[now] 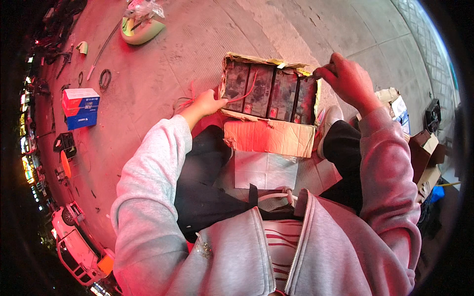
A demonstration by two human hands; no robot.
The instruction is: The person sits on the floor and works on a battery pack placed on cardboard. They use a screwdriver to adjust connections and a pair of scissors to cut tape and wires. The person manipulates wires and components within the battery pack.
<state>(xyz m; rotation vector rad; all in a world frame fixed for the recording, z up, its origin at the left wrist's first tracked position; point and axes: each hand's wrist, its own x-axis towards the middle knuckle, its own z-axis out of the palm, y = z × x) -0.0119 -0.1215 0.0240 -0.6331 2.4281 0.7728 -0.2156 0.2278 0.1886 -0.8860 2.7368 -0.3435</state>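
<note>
Wearing a soft grey fleece jacket (340, 241) with a metal-toothed zip over a red-and-white striped shirt (282, 237), the person has dark cloth trousers (207, 197) to either side of a smooth, creased white sheet (266, 170). Just beyond it, a tan cardboard flap (269, 138) hangs from a torn, rectangular cardboard box (247, 59), which lies between the two hands. Scuffed, dark rectangular blocks (284, 89) fill the box side by side, parted by straight black strips. Across them curves a thin red wire (254, 84) from the left hand (203, 103), whose thumb lies at the box's left edge; its fingers are mostly hidden, so I cannot tell whether it grips wall or wire. The right hand (349, 81) is curled at the far right corner, fingertips drawn in; whether they pinch anything is unclear. Farther off, a glossy red, white and blue carton (81, 111) stands on the rough grey floor (192, 29), and beyond it a curved, pale green shell (143, 36) carries crumpled clear film (148, 10).
</note>
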